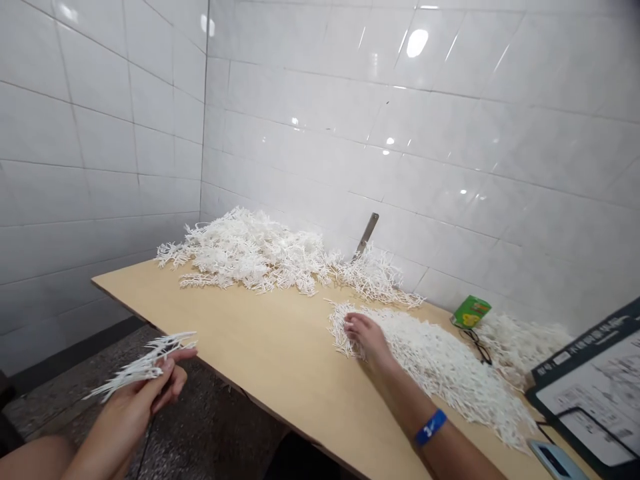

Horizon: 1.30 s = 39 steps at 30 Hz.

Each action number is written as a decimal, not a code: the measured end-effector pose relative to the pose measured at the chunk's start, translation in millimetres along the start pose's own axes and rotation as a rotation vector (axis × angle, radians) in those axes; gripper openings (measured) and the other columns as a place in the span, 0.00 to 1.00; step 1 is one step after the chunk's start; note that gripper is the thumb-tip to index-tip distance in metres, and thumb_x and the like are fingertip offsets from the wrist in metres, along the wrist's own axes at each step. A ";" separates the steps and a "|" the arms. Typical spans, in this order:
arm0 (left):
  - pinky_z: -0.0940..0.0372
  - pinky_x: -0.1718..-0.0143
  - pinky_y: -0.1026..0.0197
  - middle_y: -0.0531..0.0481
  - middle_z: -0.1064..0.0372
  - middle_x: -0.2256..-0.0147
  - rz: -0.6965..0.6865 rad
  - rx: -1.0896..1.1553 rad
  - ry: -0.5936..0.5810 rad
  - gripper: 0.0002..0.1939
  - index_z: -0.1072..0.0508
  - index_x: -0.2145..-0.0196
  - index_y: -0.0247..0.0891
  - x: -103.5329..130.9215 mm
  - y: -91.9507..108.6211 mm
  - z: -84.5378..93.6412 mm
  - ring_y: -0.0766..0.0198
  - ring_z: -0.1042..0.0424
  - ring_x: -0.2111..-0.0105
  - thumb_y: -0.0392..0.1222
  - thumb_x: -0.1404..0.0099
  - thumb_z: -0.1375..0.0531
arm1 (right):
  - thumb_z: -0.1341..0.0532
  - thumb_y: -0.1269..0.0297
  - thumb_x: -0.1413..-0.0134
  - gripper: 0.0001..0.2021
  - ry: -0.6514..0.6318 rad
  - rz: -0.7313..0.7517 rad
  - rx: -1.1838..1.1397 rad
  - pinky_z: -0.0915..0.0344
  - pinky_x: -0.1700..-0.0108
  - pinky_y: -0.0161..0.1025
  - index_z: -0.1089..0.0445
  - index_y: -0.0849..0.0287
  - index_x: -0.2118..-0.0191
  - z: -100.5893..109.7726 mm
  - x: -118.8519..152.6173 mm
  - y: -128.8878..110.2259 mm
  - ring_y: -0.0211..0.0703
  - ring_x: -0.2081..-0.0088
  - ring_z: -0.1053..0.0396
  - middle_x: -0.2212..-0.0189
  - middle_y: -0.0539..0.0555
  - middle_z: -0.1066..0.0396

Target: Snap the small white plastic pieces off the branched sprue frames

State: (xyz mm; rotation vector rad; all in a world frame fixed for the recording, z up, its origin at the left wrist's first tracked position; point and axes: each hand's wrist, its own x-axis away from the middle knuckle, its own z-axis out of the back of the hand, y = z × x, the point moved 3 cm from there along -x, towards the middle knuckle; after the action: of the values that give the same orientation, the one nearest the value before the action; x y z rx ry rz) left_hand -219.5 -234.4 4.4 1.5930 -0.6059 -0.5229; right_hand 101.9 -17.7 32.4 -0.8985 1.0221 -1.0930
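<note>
The left hand, at lower left, pinches a white plastic sprig, while the right hand, fingers curled, rests on the centre-right pile of sprigs.

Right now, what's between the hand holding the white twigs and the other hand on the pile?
In the head view, only bare wooden table lies between the left hand and right hand.

A white plastic sprig is held by the left hand beside the wooden table; the near pile on it is touched by the right hand.
</note>
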 end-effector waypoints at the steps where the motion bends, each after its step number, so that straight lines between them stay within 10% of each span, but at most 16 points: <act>1: 0.44 0.75 0.59 0.54 0.37 0.83 0.000 -0.054 -0.101 0.31 0.22 0.70 0.42 -0.5 -1.1 -5.2 0.63 0.43 0.80 0.71 0.59 0.34 | 0.41 0.52 0.45 0.16 -0.005 0.020 0.003 0.29 0.62 0.48 0.28 0.61 0.65 -18.1 16.2 6.1 0.52 0.65 0.26 0.66 0.63 0.25; 3: 0.44 0.76 0.59 0.54 0.34 0.81 0.012 -0.152 -0.338 0.37 0.22 0.57 0.40 -0.6 -3.3 -17.2 0.63 0.43 0.80 0.73 0.53 0.39 | 0.43 0.58 0.42 0.12 -0.045 0.097 0.020 0.30 0.54 0.48 0.26 0.60 0.60 -45.5 45.5 8.1 0.51 0.58 0.26 0.61 0.61 0.24; 8: 0.37 0.72 0.56 0.49 0.30 0.78 -0.097 -0.296 -0.600 0.38 0.22 0.55 0.39 -5.9 3.0 -50.3 0.57 0.35 0.77 0.71 0.53 0.38 | 0.45 0.64 0.37 0.15 -0.632 0.869 0.483 0.41 0.38 0.47 0.28 0.57 0.48 -74.6 84.6 -12.8 0.48 0.42 0.35 0.45 0.58 0.29; 18: 0.33 0.60 0.53 0.46 0.27 0.74 -0.380 -0.479 -0.697 0.16 0.29 0.75 0.40 -16.4 -7.0 -163.9 0.52 0.28 0.68 0.51 0.39 0.48 | 0.48 0.63 0.33 0.20 -0.342 0.502 0.688 0.52 0.32 0.55 0.32 0.62 0.41 -29.6 25.8 12.3 0.52 0.35 0.42 0.38 0.61 0.37; 24: 0.35 0.57 0.54 0.44 0.25 0.69 -0.322 -0.425 -0.639 0.15 0.25 0.68 0.38 -26.8 -24.4 -159.9 0.50 0.28 0.63 0.51 0.42 0.44 | 0.48 0.55 0.33 0.26 -0.712 0.699 0.566 0.48 0.33 0.46 0.42 0.56 0.33 -55.5 55.5 0.6 0.46 0.33 0.47 0.33 0.54 0.45; 30: 0.42 0.70 0.60 0.50 0.32 0.77 -0.203 -0.291 -0.567 0.17 0.22 0.63 0.35 -29.6 -21.1 -155.3 0.59 0.36 0.74 0.47 0.46 0.40 | 0.49 0.59 0.33 0.26 -0.397 0.315 0.746 0.51 0.32 0.53 0.38 0.68 0.36 -35.3 11.8 23.4 0.56 0.32 0.49 0.34 0.65 0.45; 39: 0.47 0.76 0.64 0.55 0.37 0.81 -0.100 -0.052 -0.521 0.19 0.23 0.64 0.33 -27.3 -22.1 -164.4 0.67 0.42 0.79 0.51 0.49 0.38 | 0.47 0.57 0.34 0.24 -0.529 0.494 0.708 0.50 0.32 0.38 0.37 0.58 0.36 -70.2 17.5 13.8 0.43 0.33 0.45 0.34 0.54 0.42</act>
State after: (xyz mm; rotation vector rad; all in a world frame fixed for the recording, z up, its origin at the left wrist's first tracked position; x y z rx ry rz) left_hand -131.6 -91.2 -0.6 1.4448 -0.8934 -1.0360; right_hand 40.9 -36.9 -4.1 -0.2919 0.3293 -0.6561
